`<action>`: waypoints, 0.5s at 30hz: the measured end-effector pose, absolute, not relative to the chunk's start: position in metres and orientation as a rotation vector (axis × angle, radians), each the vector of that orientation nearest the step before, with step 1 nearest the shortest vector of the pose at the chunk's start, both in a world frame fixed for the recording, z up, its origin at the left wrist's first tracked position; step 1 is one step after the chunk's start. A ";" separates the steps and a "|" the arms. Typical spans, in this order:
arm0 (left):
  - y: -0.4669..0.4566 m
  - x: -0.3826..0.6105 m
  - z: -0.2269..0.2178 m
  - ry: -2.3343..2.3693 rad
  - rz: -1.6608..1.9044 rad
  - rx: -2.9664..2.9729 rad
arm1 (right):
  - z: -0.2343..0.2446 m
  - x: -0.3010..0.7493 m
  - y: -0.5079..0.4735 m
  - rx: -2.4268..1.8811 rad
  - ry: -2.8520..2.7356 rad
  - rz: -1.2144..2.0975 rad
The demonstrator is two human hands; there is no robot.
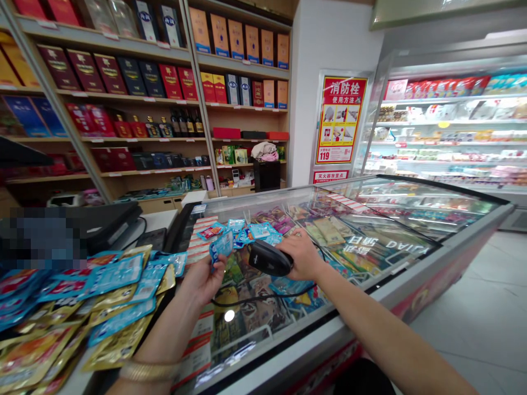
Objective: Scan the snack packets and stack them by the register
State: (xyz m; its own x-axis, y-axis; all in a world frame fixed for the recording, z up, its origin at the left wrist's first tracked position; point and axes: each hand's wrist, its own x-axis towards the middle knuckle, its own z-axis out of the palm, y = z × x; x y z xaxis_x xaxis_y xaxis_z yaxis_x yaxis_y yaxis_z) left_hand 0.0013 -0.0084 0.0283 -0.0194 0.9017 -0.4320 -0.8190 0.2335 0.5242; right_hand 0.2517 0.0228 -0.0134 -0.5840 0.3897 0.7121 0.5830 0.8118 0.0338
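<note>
My left hand pinches a small blue snack packet over the glass-topped freezer. Wrapped in my right hand is a black barcode scanner, its head pointing left toward that packet. The scanner's cable loops across the glass below it. Just beyond both hands lies a small heap of blue packets on the freezer lid. To the left of my left forearm, many more blue packets and gold packets are piled on the counter.
The chest freezer stretches away to the right, full of wrapped goods under glass. A black checkout device stands left. Shelves of boxes line the back wall; a lit display fridge stands far right.
</note>
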 end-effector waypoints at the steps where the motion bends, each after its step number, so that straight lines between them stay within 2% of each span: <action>1: -0.009 0.002 0.029 0.814 1.376 0.132 | -0.013 0.252 0.023 -0.717 -2.270 -0.347; 11: -0.008 0.003 0.027 0.870 1.407 0.130 | -0.015 0.253 0.023 -0.780 -2.285 -0.303; 15: -0.006 0.000 0.028 1.063 1.582 0.419 | -0.015 0.256 0.024 -0.781 -2.203 -0.298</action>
State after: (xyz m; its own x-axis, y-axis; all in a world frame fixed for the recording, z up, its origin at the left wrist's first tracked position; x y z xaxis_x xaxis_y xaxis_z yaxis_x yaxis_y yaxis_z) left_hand -0.0003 -0.0058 0.0279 -0.3084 0.9132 -0.2666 -0.5921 0.0351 0.8051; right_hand 0.2560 0.0244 -0.0151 -0.5197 0.4394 0.7327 0.6184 0.7852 -0.0323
